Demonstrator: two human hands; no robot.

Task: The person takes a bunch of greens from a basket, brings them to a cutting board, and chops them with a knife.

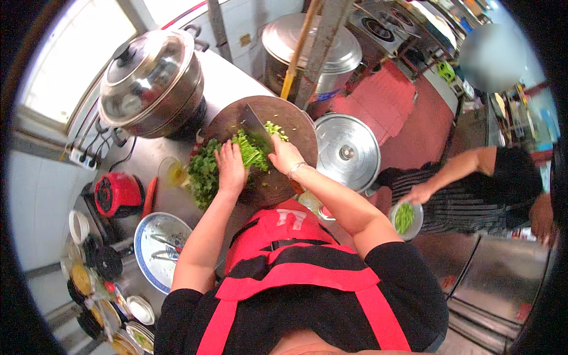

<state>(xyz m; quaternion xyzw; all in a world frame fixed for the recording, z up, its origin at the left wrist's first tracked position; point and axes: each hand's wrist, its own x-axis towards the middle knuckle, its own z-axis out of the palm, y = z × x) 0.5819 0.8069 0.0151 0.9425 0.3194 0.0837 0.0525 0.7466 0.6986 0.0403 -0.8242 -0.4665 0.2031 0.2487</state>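
A round wooden chopping block (pixel 293 111) stands before me with a leafy bunch of green herbs, probably coriander (pixel 202 166), lying across its left side. My left hand (pixel 231 171) presses on the bunch, fingers pointing away from me and the cut stems showing to its right. In my right hand (pixel 285 156) is a cleaver (pixel 255 120), its broad blade slanting up and left beside the stems. The handle is hidden in my grip. Chopped green pieces (pixel 276 129) lie to the right of the blade.
A large lidded steamer pot (pixel 151 88) is behind left. Close to the block's right is a round metal lid (pixel 350 151). At right, another person's hand (pixel 419 194) holds a bowl of chopped greens (pixel 404 218). An enamel basin (pixel 153 239) with utensils stands left.
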